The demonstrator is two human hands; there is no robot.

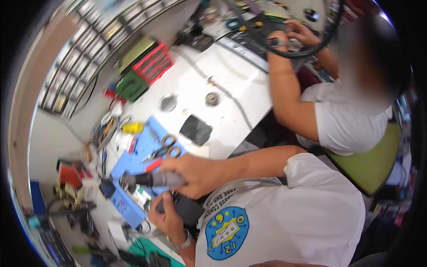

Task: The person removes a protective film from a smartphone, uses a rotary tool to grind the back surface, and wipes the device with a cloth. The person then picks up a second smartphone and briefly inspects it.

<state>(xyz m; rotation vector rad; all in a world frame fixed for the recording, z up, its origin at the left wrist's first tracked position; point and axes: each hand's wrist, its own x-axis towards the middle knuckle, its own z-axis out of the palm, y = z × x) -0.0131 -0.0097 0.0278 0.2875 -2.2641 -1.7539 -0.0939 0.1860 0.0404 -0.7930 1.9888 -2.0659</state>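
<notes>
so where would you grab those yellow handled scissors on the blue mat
Take the scissors by the two yellow loops, which lie at the end further from the person, toward the white table. Come from above on that far side: they lie flat on the blue mat, and the blades point back toward the right hand holding a grey tool, so that end is crowded.

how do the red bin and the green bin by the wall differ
The red bin is larger and lies farther up the white bench; the green bin is smaller and lies nearer the blue mat. Red is bright, green darker. Both are slotted plastic crates, tilted in this view, side by side.
</notes>
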